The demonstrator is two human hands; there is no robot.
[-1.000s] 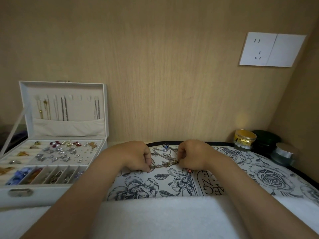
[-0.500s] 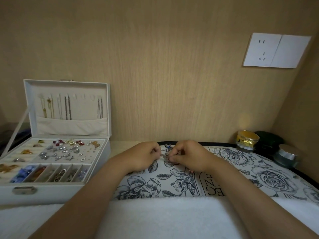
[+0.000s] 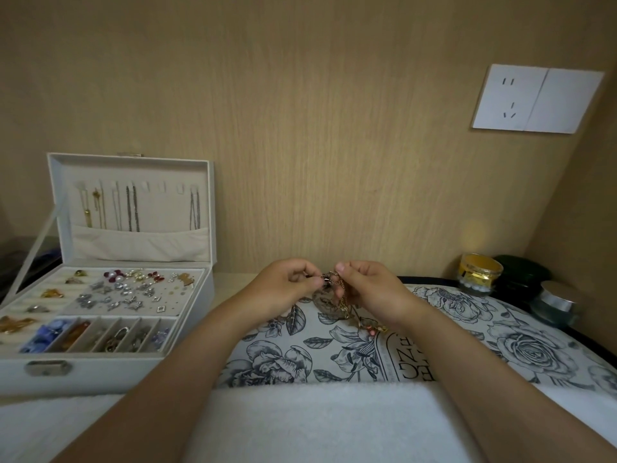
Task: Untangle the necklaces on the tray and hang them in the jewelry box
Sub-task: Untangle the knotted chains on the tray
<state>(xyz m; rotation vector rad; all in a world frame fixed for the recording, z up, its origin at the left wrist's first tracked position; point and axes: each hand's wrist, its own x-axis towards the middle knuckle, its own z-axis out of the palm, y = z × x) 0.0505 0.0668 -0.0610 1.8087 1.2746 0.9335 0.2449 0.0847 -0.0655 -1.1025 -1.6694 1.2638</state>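
Note:
A tangle of thin gold and silver necklaces (image 3: 340,297) hangs between my hands, just above the flower-printed tray (image 3: 521,342). My left hand (image 3: 287,285) pinches one end of the tangle with curled fingers. My right hand (image 3: 370,289) pinches the other end, and chain dangles below it to the tray. The white jewelry box (image 3: 110,272) stands open at the left. Several necklaces (image 3: 133,208) hang from hooks inside its raised lid; some hooks between them are bare.
The box's lower trays hold earrings, rings and beads (image 3: 123,290). A gold-lidded jar (image 3: 479,274), a dark jar (image 3: 521,275) and a silver-lidded jar (image 3: 556,304) stand at the right against the wooden wall. A white towel (image 3: 317,422) lies along the near edge.
Both hands have lifted off the tray with the tangle, which now hangs in the air between them. The view has shifted slightly, with the box appearing further right.

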